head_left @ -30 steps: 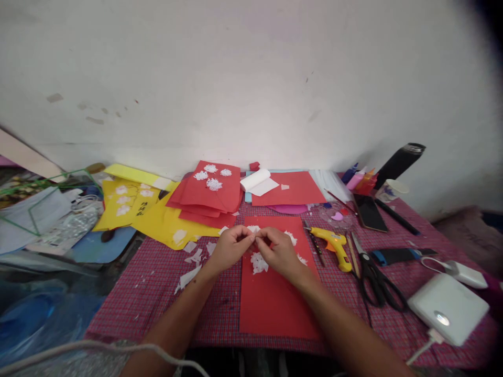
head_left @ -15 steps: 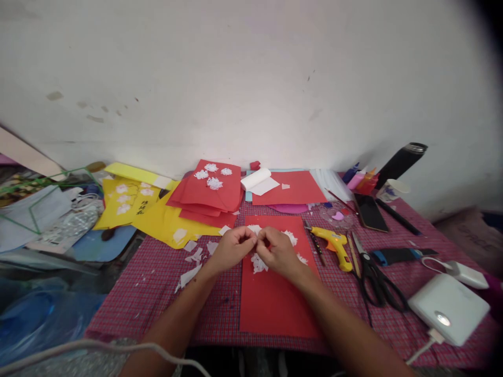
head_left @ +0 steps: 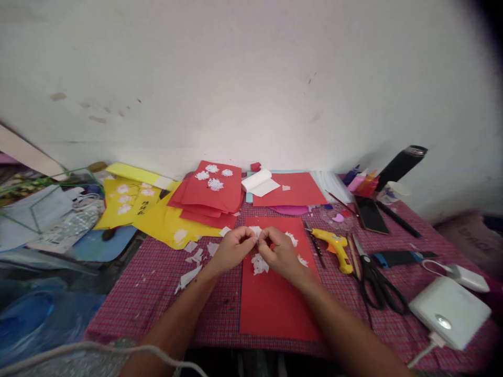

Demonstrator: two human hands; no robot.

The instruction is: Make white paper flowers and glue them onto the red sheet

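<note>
Both hands meet over the upper part of a red paper sheet (head_left: 280, 309) on the checked tablecloth. The fingertips of my left hand (head_left: 234, 250) are pinched close to those of my right hand (head_left: 278, 252). A small bit of white paper (head_left: 258, 235) shows between the fingertips; its shape is mostly hidden. Beneath and around the hands lie several white paper flowers, one (head_left: 260, 264) just below the fingers and another (head_left: 292, 239) to the right, partly covered by my right hand.
Right of the sheet lie a yellow glue gun (head_left: 334, 246), black scissors (head_left: 375, 285), a phone (head_left: 371, 213) and a white power box (head_left: 450, 311). White paper scraps (head_left: 192, 269) litter the left. Behind stand a red paper stack (head_left: 212, 196) with white flowers and a white roll (head_left: 259, 182).
My hands stay pinched together in nearly the same place, with the fingertips shifted very slightly. The whole view has moved a little; nothing on the table has changed place.
</note>
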